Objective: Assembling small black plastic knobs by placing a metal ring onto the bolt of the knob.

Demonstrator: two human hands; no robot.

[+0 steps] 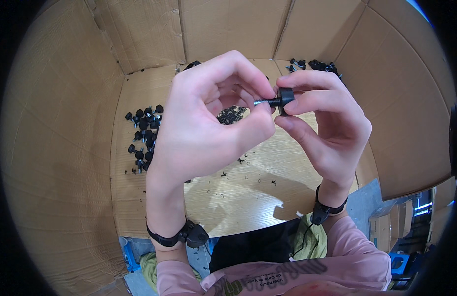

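Above the table, in the middle of the view, I hold a knob screw (286, 94) sideways: a round black head with a dark collar and a silver thread pointing left. My right hand (332, 111) grips the black head between thumb and fingers. The thumb and index finger of my left hand (208, 113) close around the shaft beside the head; its other fingers curl behind. Whether a small part sits between the left fingertips cannot be made out. Below my hands lies a heap of tiny black pieces (231, 115), partly hidden by my left hand.
Many similar black knob screws (143, 123) lie at the table's left, partly behind my left wrist. Another pile of knob screws (323, 66) sits at the far right. Small black clips (224, 174) are scattered on the wooden table (248, 212). Tall cardboard walls (228, 29) surround it.
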